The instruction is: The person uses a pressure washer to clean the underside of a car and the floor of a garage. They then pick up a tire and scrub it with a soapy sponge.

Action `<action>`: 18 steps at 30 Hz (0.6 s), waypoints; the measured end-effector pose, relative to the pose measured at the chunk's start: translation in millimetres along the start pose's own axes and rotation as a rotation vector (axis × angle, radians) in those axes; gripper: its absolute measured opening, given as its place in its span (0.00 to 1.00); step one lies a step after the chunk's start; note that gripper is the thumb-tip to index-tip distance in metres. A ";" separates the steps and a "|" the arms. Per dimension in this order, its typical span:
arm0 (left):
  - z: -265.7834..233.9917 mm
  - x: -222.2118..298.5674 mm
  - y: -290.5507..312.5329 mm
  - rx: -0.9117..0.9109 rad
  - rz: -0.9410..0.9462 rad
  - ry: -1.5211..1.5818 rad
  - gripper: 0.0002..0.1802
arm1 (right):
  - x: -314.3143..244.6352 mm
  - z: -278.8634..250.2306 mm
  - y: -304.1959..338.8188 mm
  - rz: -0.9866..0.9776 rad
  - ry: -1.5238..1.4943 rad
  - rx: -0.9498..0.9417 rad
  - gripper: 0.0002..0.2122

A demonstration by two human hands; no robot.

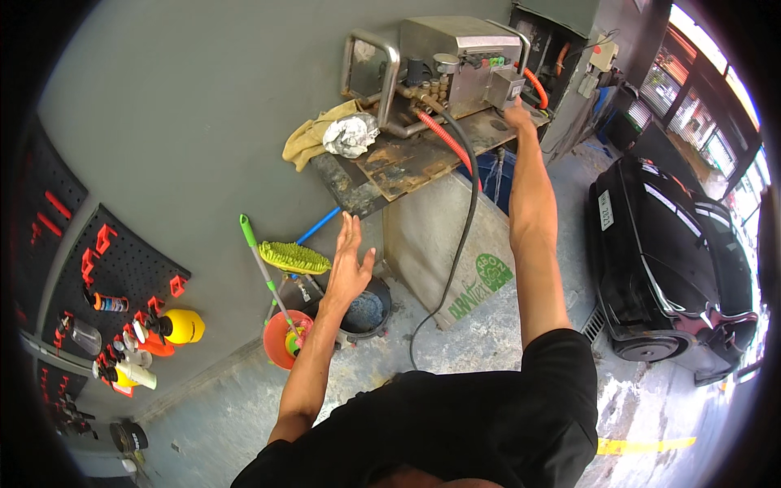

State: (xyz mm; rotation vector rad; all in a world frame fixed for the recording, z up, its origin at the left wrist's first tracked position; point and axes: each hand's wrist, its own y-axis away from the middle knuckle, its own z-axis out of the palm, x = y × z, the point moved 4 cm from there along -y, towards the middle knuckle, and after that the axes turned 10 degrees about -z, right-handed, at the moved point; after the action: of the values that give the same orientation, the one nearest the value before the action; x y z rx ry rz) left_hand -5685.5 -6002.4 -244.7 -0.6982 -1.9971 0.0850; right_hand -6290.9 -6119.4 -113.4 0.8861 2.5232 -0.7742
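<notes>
A stainless-steel pressure washer [460,69] with tubular metal frame bars stands on a worn metal-topped bench [415,167]. My right arm stretches forward, and my right hand [518,115] is at the small metal box [504,88] on the machine's front. One finger points up against that box; the other fingers are mostly hidden. Below the bench's left corner, my left hand [350,264] hangs in the air with fingers stretched out, holding nothing. A black hose [470,203] runs from the machine's brass fittings down to the floor, beside a ribbed orange hose [447,137].
A tan cloth [313,134] and crumpled foil [351,135] lie at the bench's left end. Beneath my left hand are a green mop head [294,258], an orange bucket [277,346] and a dark bucket [370,313]. Pegboards [122,268] with spray bottles hang left; a black car [671,252] stands right.
</notes>
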 end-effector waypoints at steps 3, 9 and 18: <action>-7.1 0.4 -9.8 0.052 0.136 0.046 0.41 | -12.9 -58.0 2.6 -0.065 0.015 0.230 0.32; -33.5 -69.3 110.8 0.080 0.041 -0.162 0.33 | -255.2 -76.1 394.2 -0.534 -0.638 0.680 0.13; -116.2 -182.0 449.2 0.046 -0.546 -0.204 0.16 | -235.7 235.0 788.5 -0.984 -0.948 -0.987 0.26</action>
State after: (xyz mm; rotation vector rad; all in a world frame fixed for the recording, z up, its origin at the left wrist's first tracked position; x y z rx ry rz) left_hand -5328.1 -5746.8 -480.0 -0.0994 -2.3075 -0.1280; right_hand -5564.9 -5853.3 -480.3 -0.8976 1.8651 -0.0028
